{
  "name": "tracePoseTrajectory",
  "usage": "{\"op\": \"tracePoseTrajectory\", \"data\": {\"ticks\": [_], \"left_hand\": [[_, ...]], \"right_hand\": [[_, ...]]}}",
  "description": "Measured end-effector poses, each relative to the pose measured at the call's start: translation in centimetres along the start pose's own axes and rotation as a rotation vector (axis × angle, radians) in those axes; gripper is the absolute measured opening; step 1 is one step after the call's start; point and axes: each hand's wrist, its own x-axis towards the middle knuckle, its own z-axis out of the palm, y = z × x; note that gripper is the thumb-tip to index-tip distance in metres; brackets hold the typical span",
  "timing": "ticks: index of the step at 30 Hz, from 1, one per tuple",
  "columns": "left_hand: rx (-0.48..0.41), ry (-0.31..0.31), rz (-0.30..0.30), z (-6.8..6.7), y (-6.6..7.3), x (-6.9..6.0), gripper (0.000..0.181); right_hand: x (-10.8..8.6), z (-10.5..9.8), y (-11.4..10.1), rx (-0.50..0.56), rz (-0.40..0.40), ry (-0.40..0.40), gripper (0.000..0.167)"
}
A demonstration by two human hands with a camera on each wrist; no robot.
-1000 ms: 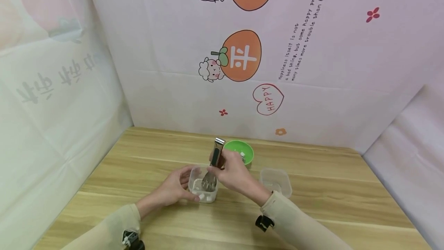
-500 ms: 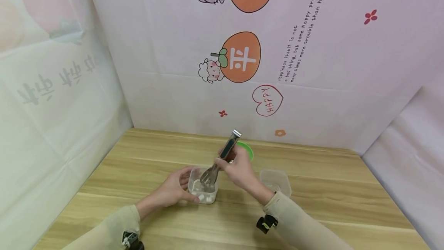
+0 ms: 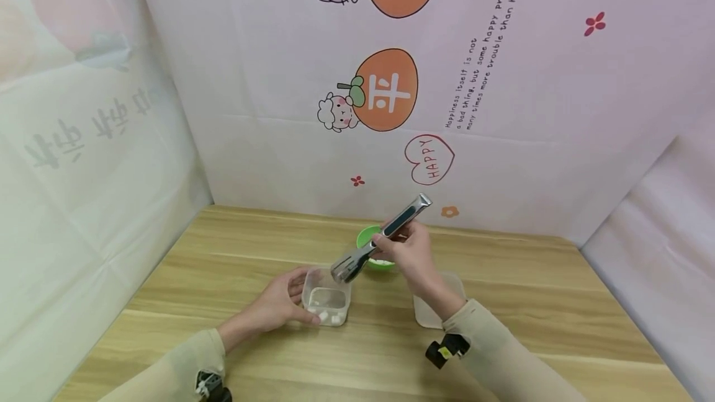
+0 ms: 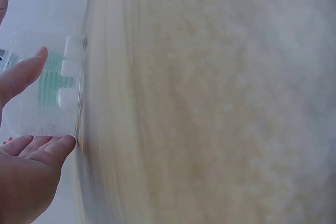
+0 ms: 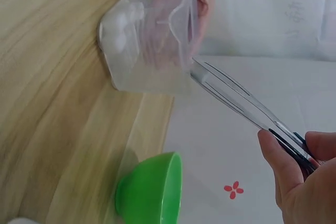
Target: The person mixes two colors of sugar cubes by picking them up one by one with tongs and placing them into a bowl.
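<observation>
A clear square plastic container (image 3: 319,276) stands on the table, with several small white pieces (image 3: 324,316) at its bottom. My left hand (image 3: 281,305) holds it from the left, thumb along the near side and fingers behind. In the left wrist view the thumb lies across the wall of the container (image 4: 31,111). Metal tongs (image 3: 400,222) with dark handle inlays are gripped in my right hand (image 3: 413,259). Their tips are at the container's upper right rim; the right wrist view shows something whitish between the tips (image 5: 199,72). The green bowl (image 3: 365,236) sits partly behind the tongs.
A translucent square lid or box (image 3: 429,314) lies on the wooden table (image 3: 519,303) under my right forearm, which partly covers it. Printed cloth walls (image 3: 268,160) enclose the table at the back and sides.
My right hand has moved right and up, lifting the tongs from inside the container to its rim and tilting them. My left hand has stayed on the container.
</observation>
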Motion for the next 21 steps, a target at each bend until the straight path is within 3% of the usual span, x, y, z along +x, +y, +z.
{"op": "tracePoseTrajectory", "data": {"ticks": [11,21], "left_hand": [[-0.016,-0.017,0.013,-0.2,0.1,0.1,0.103],[-0.018,-0.012,0.009,-0.1,0.2,0.0,0.104]], "right_hand": [[1.4,-3.8,-1.4,0.015,0.059,0.059,0.019],[2.6,-6.5,-1.5,-0.055,0.097,0.141,0.022]]}}
